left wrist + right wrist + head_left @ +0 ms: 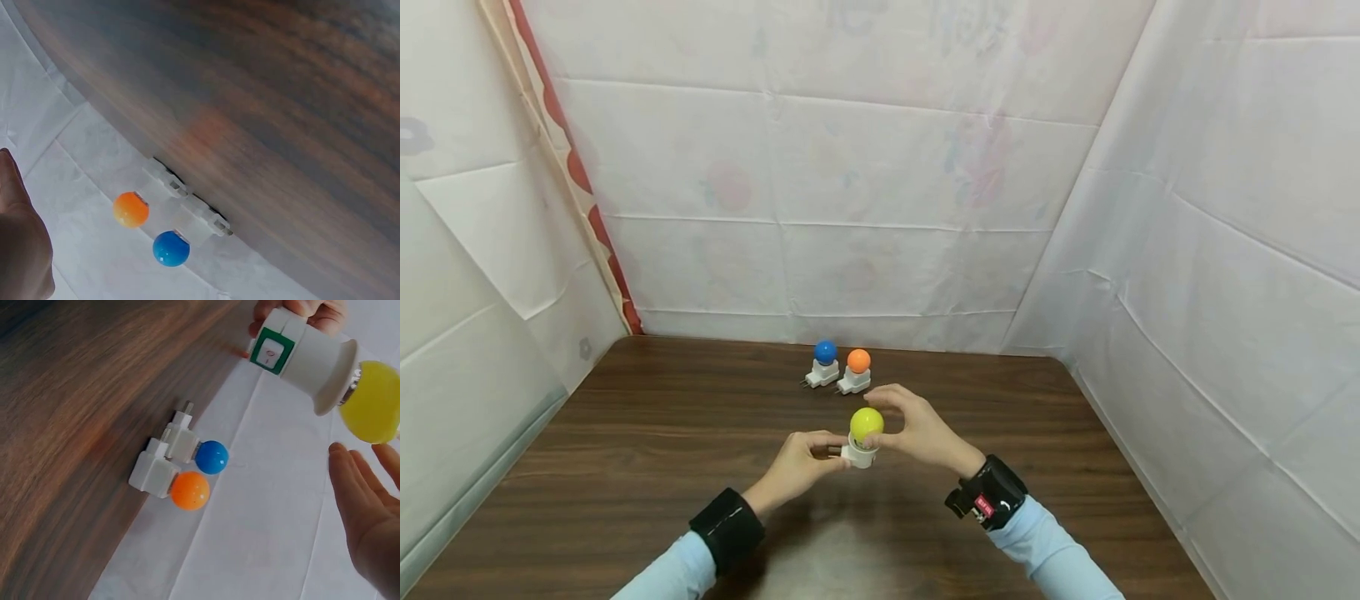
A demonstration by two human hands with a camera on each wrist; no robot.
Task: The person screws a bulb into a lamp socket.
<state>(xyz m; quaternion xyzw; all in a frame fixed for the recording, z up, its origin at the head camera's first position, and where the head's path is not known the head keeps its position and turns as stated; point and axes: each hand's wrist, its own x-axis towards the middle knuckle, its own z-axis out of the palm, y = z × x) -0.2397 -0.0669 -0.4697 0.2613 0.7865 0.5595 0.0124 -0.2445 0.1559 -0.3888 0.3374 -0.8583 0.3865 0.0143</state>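
Note:
My left hand (800, 465) pinches a white plug-in lamp holder (312, 359) by its plug end, above the table. A yellow bulb (867, 424) stands upright in the holder, a strip of its metal base showing in the right wrist view. On the holder's side is a white rocker switch (270, 354) in a green frame. Around the yellow bulb curves my right hand (925, 429), thumb by its lower side and fingers above. In the right wrist view those fingers look extended and loose beside the bulb; contact is hard to tell.
Near the back edge of the dark wooden table (662, 433), a blue bulb (825, 352) and an orange bulb (859, 361) sit in similar white plug-in holders, side by side. White sheets (850, 183) hang behind and at both sides.

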